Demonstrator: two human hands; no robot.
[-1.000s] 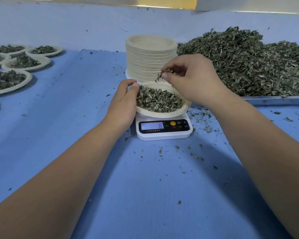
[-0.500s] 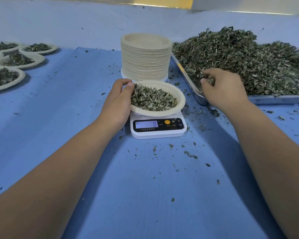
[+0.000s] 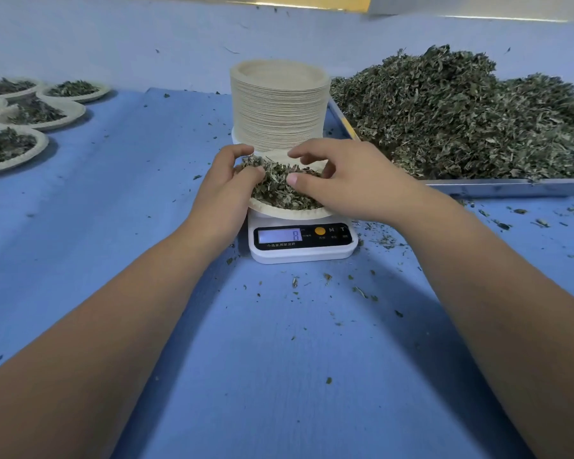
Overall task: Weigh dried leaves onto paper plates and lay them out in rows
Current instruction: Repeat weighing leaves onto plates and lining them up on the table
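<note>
Nearest, white scale [image 3: 302,241] showing 8, bearing a pale paper plate [image 3: 289,213] heaped with crumbled grey-green dried leaves [image 3: 279,190]. Grips its left rim with curled left hand [image 3: 226,183], thumb on the heap; rests thumb tip of right hand [image 3: 355,180] on the leaves, fingers loosely bent above, pinching nothing. Beyond, plate stack [image 3: 279,104] and heaped tray [image 3: 511,187].

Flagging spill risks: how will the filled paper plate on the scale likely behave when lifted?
Probably very light: the scale under it reads a single digit. The paper plate looks thin, so it may flex if gripped by one edge. The dried leaves lie loose and heaped, so a tilt would likely spill some; crumbs already dot the table.
</note>
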